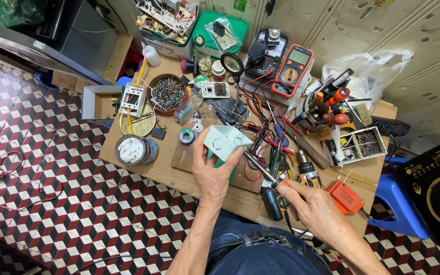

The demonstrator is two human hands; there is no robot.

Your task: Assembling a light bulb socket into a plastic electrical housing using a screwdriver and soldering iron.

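The left hand (211, 175) clamps a pale green plastic box (225, 141), tilted to expose its corner. The right hand (309, 203) grips a screwdriver (260, 170), tip touching the box, above the cluttered counter (143, 165).

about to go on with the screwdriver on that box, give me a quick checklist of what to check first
1. Box held firm: the left hand grips the pale green box from below, lifted off the table. Ok.
2. Tool in hand: the right hand holds the screwdriver. Ok.
3. Tip seated: the tip meets the box's right edge, but whether it sits in a screw is too small to see. Cannot tell.
4. Room around the tool: red and black wires and other tools lie right behind the box. Not ok.
5. Spare screws at hand: a bowl of screws stands on the table. Ok.
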